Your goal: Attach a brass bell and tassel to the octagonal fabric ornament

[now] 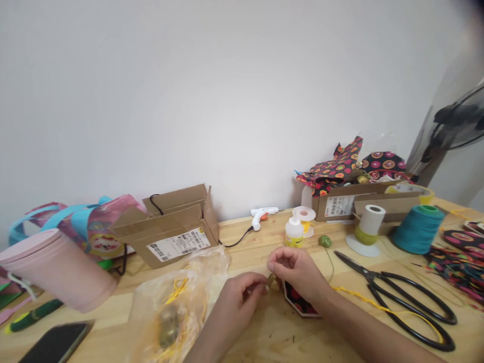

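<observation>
Apparently adjusting a gold-toned piece (274,283) just left of the dark patterned panel (298,302), with left hand (241,297) and right hand (300,275) pinched close together on it, probably needing steady hold next.

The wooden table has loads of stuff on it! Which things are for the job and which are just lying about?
Seems part of the job:
small gold-coloured thing between the left hand and right hand
dark patterned piece by the right hand
perhaps the scissors

Probably just lying about:
phone
pink container
pink-and-blue bag
</observation>
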### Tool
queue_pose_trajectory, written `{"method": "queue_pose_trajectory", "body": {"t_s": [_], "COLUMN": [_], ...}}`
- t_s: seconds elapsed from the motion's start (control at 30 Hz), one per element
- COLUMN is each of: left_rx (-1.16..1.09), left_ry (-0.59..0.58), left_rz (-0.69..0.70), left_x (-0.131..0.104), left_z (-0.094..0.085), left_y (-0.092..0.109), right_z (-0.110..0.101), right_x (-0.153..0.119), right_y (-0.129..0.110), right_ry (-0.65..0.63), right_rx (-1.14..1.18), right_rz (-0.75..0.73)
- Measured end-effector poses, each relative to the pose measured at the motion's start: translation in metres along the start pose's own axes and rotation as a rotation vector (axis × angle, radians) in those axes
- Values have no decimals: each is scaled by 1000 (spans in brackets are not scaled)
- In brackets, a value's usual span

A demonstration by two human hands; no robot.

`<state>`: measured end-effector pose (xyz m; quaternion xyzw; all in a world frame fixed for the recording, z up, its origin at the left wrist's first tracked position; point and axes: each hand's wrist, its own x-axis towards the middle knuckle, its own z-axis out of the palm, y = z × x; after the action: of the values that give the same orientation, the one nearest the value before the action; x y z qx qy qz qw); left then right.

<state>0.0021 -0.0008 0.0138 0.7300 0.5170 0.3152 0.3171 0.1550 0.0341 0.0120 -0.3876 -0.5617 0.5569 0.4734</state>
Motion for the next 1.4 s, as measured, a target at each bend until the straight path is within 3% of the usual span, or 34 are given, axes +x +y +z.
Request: {"method": "queue_pose_trajectory", "body": {"t_s": [0.23, 0.57, 0.87, 1.13, 1.4], "left_rx": [-99, -554, -561, -376, -504], "left_ry": [15, 44, 95, 131, 235], "left_rz": [-25, -129, -178, -155, -257], "left_x": [2, 6, 8, 10, 16], "left_z": [2, 9, 7, 8, 8], "left_y": [-5, -17, -12, -9, -18], "right_z": [2, 1, 1, 0, 0], "right_x": [0, 2, 2, 2, 6], "right_y": [1, 3, 6, 6, 10], "right_ry": [-24, -12, -31, -49, 62], "right_rx": [-7, -4, -43, -43, -92], "right_rz": [14, 39, 20, 22, -15]}}
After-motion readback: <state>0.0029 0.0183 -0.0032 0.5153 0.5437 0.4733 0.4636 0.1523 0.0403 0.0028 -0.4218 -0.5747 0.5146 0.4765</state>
